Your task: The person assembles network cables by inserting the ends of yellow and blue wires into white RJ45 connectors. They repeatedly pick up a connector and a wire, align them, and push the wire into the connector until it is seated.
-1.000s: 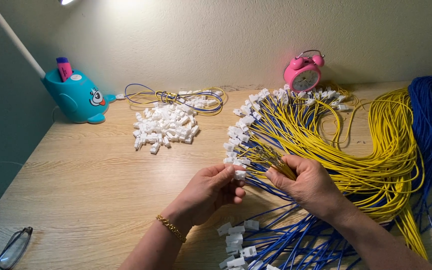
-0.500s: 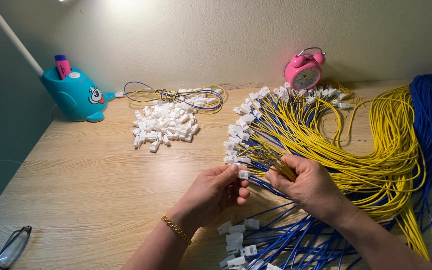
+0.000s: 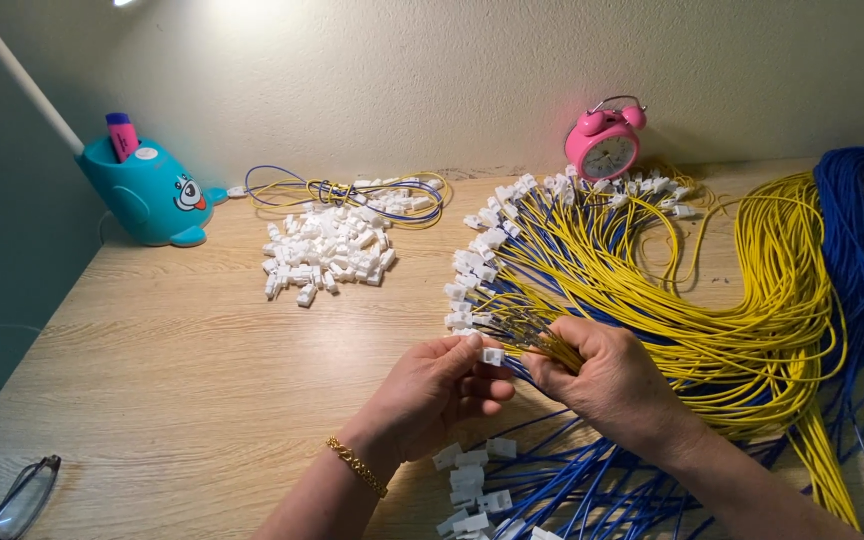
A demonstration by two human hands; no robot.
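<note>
The small white connector (image 3: pixel 493 356) sat right between the two hands, low in the middle of the wooden surface (image 3: pixel 172 380). The left hand (image 3: pixel 432 395) had its fingertips pinched on it, and the right hand (image 3: pixel 607 375) was closed around a small bunch of yellow wires (image 3: pixel 752 300), with the wire ends pointing at the connector. Couldn't tell if a wire was actually seated in it yet, too small to see.

Progress-wise, my guess is this was somewhere in the middle. A good fan of yellow wires already had white connectors on their tips (image 3: pixel 482 250), spread in an arc up toward the pink alarm clock (image 3: pixel 604 145). A batch of blue wires with connectors (image 3: pixel 472 490) lay just below the hands too. But there was a decent pile of loose white connectors (image 3: pixel 327 255) off to the left near the teal pen holder (image 3: pixel 147 190), and the bunch in the right hand looked bare-ended, so plenty left to go. A small coil of finished-looking wires (image 3: pixel 352 190) sat behind the pile.
</note>
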